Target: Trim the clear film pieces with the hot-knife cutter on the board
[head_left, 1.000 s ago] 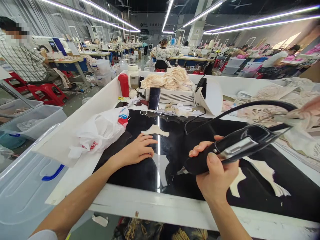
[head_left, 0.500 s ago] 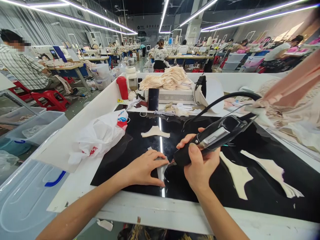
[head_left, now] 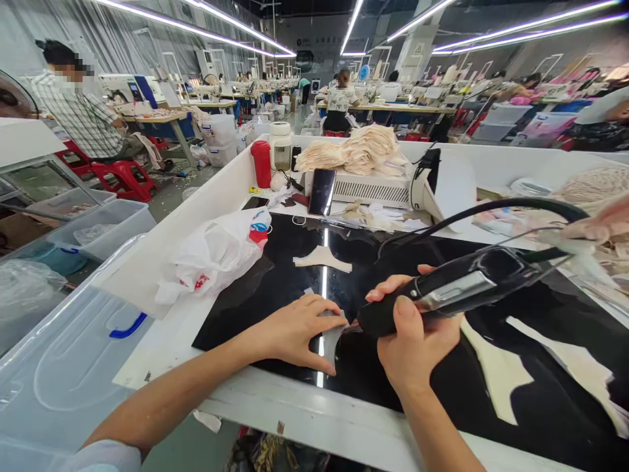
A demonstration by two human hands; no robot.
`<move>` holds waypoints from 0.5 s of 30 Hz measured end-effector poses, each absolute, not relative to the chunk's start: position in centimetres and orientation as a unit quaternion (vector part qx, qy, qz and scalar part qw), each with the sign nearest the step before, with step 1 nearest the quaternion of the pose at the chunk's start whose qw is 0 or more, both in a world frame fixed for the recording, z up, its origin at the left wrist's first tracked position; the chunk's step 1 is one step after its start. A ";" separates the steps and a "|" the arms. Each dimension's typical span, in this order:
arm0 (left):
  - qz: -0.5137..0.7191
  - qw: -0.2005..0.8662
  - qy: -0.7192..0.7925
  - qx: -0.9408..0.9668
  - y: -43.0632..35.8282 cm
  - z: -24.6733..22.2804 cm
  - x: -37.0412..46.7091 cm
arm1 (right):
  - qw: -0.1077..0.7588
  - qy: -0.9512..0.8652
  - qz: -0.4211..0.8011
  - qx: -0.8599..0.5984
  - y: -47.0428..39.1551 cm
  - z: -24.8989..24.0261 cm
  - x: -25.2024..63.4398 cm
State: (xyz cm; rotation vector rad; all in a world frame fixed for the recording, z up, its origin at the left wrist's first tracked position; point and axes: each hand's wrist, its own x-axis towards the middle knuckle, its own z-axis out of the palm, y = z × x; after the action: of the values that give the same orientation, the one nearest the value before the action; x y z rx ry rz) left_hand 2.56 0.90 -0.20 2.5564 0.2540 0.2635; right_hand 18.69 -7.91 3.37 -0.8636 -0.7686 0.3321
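Note:
My left hand [head_left: 299, 328] lies with fingers spread, its thumb and fingertips pressing a translucent grey piece [head_left: 332, 339] against the black mat [head_left: 275, 295]. In my right hand [head_left: 417, 347] is a black corded hand-held power tool [head_left: 452, 288] with a silver panel. Its narrow tip points left, close beside the grey piece and my left fingertips; whether it touches cannot be made out. Beyond my hands lies a curved cream fabric piece [head_left: 323, 258]. Right of the tool are another cream piece [head_left: 501, 373] and a loose stack of similar pieces [head_left: 570, 354].
A white plastic bag [head_left: 216, 255] lies on the mat's left. Behind are a phone [head_left: 322, 191], a red cup [head_left: 261, 164], a jar [head_left: 280, 145] and heaped cream fabric [head_left: 358, 151]. The tool's cable [head_left: 481, 208] arches right. A co-worker [head_left: 81, 111] sits far left.
The view has swung left, so the bench appears farther right. Both hands keep nearly the same place at the grey piece, and the tool stays in my right hand.

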 end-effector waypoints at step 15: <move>0.117 0.254 0.094 0.956 0.5 -1.0 2.8 | 0.823 -0.357 0.168 -0.409 -8.7 4.1 18.0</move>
State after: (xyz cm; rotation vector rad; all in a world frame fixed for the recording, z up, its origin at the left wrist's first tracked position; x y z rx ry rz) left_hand 2.83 0.54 -0.96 2.5969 0.2555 0.3181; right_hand 17.96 -8.70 4.13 -0.8710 -0.7596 0.3571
